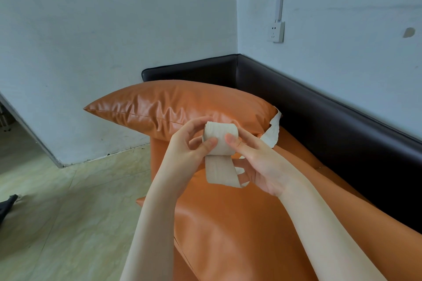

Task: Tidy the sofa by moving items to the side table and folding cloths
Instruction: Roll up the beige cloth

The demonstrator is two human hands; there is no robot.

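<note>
Over the orange sofa (pixel 239 223), our left hand (pixel 187 146) and right hand (pixel 258 166) pinch the bandage roll (pixel 220 136); its tail (pixel 272 131), trailing toward two o'clock, may unravel.

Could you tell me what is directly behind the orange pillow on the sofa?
Behind the orange pillow stands the sofa's black armrest, then the pale wall. A loose strip of beige cloth trails past the pillow's right corner. The pillow hides whatever lies between it and the armrest.

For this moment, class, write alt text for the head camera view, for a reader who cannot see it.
Two bare hands hold a roll of beige cloth strip above an orange sofa seat; the left hand grips the roll, the right hand guides its loose tail. An orange cushion lies behind.
</note>
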